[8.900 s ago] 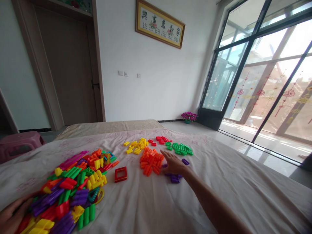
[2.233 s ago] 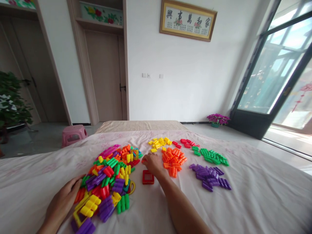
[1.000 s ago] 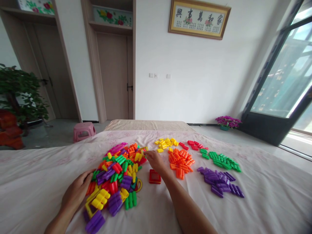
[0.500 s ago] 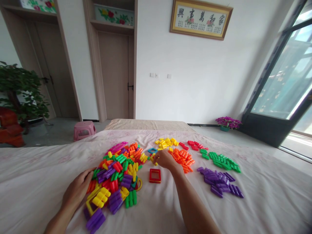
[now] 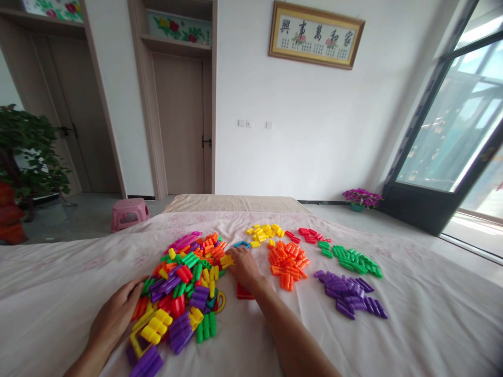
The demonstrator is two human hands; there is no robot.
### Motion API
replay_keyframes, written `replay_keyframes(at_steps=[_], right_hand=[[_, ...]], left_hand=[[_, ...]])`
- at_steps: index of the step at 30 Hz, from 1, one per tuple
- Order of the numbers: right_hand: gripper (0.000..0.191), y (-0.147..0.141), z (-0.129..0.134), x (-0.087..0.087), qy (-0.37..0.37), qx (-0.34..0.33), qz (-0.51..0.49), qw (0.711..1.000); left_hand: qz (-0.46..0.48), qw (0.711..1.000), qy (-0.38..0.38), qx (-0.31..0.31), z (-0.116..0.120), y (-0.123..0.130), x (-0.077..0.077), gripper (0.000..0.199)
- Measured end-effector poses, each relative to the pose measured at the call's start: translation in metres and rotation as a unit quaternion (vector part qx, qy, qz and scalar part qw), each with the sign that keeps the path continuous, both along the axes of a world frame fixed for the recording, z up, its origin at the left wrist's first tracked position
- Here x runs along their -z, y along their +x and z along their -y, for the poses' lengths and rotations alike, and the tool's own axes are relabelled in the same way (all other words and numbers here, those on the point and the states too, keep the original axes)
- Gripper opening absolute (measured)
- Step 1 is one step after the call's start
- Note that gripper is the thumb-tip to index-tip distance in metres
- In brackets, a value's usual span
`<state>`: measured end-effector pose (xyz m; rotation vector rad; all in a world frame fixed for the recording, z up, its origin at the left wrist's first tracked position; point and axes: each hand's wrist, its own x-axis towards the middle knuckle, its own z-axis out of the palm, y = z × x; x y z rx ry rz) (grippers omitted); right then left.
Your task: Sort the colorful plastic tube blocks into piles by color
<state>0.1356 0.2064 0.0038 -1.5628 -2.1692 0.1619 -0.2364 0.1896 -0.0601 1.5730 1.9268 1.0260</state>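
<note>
Back at the mixed pile (image 5: 178, 305) is the right hand (image 5: 244, 268).

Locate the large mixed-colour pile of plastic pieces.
In the head view, the mixed pile lies left of centre, between the left hand and the right hand.

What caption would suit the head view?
Left hand beside a mixed pile of coloured pieces, right hand at its edge, single-colour groups to the right.

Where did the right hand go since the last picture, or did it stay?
Yes, it moved: the right hand went left, from the orange pile toward the mixed pile.
</note>
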Motion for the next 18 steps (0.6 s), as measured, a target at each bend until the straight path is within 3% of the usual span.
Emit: replay_keyframes(at_steps=[4,8,11,15,18], right_hand=[[0.025,0.012,-0.007,-0.002,0.011,0.055,-0.067,0.996],[0.013,0.037,-0.023,-0.001,0.048,0.147,-0.170,0.973],[0.016,0.061,-0.033,0.001,0.062,0.211,-0.243,0.945],[0.035,0.079,-0.038,0.005,0.088,0.251,-0.329,0.906],[0.039,0.075,-0.038,0.011,0.075,0.235,-0.315,0.916]], left_hand=[[0.006,1.000,-0.001,0.006,-0.001,-0.001,0.001,0.047],[0.004,1.000,-0.007,0.008,-0.002,-0.002,0.001,0.048],[-0.002,1.000,-0.007,0.009,-0.001,-0.001,0.000,0.049],[-0.013,1.000,0.000,0.010,-0.001,-0.001,0.001,0.049],[-0.015,1.000,-0.005,0.012,-0.002,-0.003,0.003,0.050]])
